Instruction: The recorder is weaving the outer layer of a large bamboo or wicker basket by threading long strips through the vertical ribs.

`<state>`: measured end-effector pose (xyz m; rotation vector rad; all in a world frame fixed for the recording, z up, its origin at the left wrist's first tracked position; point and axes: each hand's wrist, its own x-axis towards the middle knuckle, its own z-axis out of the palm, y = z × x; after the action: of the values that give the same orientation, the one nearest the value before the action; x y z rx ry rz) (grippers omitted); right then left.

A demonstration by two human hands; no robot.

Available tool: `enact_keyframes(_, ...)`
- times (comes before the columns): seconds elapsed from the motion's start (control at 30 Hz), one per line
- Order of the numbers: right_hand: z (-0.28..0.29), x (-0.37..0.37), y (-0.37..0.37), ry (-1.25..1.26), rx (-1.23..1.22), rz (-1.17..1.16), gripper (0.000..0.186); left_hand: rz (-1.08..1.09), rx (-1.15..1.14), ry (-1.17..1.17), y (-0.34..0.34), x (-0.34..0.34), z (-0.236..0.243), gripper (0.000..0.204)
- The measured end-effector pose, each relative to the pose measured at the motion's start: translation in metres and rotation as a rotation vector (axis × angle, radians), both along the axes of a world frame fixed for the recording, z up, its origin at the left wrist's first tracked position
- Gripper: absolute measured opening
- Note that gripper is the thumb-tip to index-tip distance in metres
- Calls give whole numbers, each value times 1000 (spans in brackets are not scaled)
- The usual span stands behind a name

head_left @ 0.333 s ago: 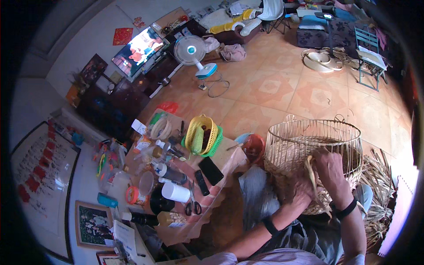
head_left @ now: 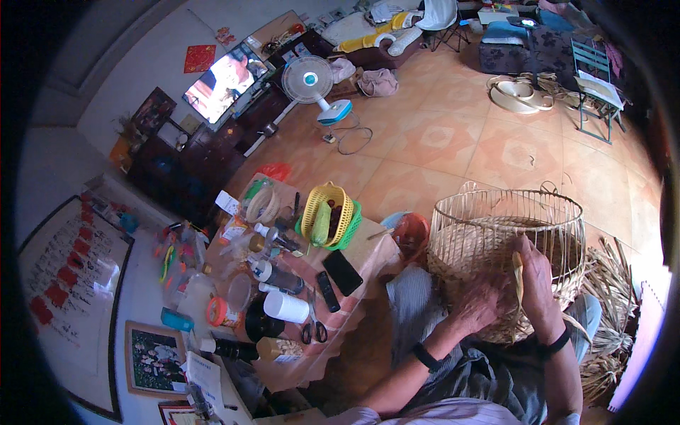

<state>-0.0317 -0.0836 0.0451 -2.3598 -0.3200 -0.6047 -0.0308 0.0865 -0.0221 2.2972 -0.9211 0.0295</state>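
Observation:
A round basket (head_left: 453, 248) of pale plant fibre stands at my lap, its lower wall woven and its upper part bare upright stakes below a hoop. My right hand (head_left: 538, 287) is closed around a flat, dry fibre strip (head_left: 518, 280) in front of the near wall. More of this strip shows beyond my right wrist, pointing right. Beside it, my left hand (head_left: 485, 301) rests with curled fingers at the basket's near wall. Its fingertips are partly hidden. Each wrist wears a dark band.
Dry fibre bundles (head_left: 613, 312) lie right of the basket. To the left, a crowded table (head_left: 375, 241) holds scissors (head_left: 314, 331), a phone (head_left: 342, 273), a remote (head_left: 327, 292), bottles and a yellow basket (head_left: 309, 212). A red bowl (head_left: 411, 237) sits between table and basket. A fan (head_left: 333, 112) stands farther off.
My right hand has moved slightly down and right with the strip. The strip's loose end has swung from below my hands to the right of my right wrist. My left hand stays at the wall.

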Motion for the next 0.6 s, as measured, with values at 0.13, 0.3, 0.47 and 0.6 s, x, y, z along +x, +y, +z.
enact_keyframes(0.13, -4, -4, 7, 192, 77, -24, 34, 74, 161, 116, 11, -1, 3, 37)
enact_keyframes(0.3, -31, -17, -13, 198, 352, -105, 29, 160, -165, -98, 0, 1, -11, 24)
enact_keyframes(0.47, -44, -53, -31, 431, 988, -47, 20, 211, -155, 77, -4, -6, 2, 22)
enact_keyframes(0.6, -93, -93, -44, 278, 1239, -30, 27, 159, -236, 103, -7, -1, 5, 29)
